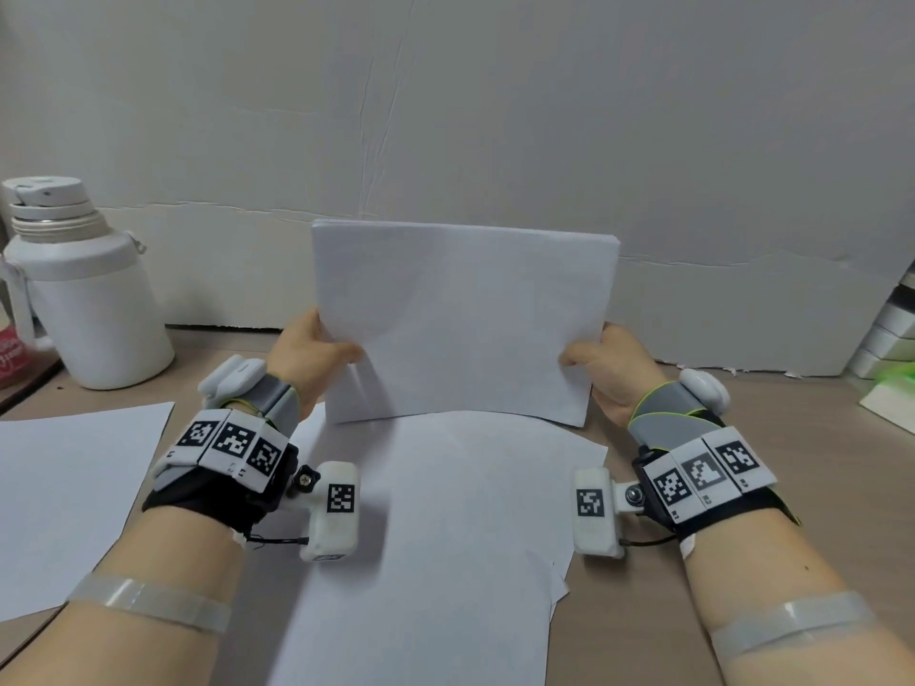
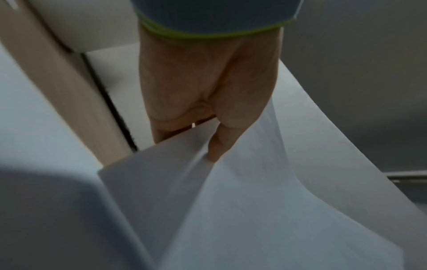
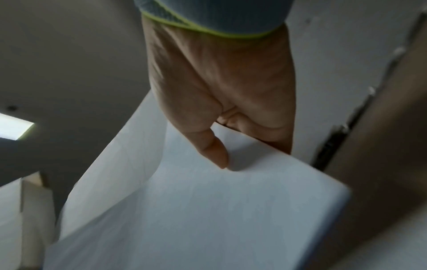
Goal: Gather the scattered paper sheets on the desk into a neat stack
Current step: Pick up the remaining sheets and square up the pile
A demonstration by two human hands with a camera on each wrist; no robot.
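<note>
A sheaf of white paper sheets stands nearly upright above the desk, held by both hands at its side edges. My left hand pinches the left edge, thumb in front, and in the left wrist view the thumb presses into the held sheets. My right hand pinches the right edge, and its thumb lies on the held sheets. More loose sheets lie flat under my wrists, slightly fanned. A single sheet lies apart at the left.
A white insulated bottle stands at the back left, with a pink packet beside it. White boxes and a green item sit at the right edge. A white backboard closes the desk behind.
</note>
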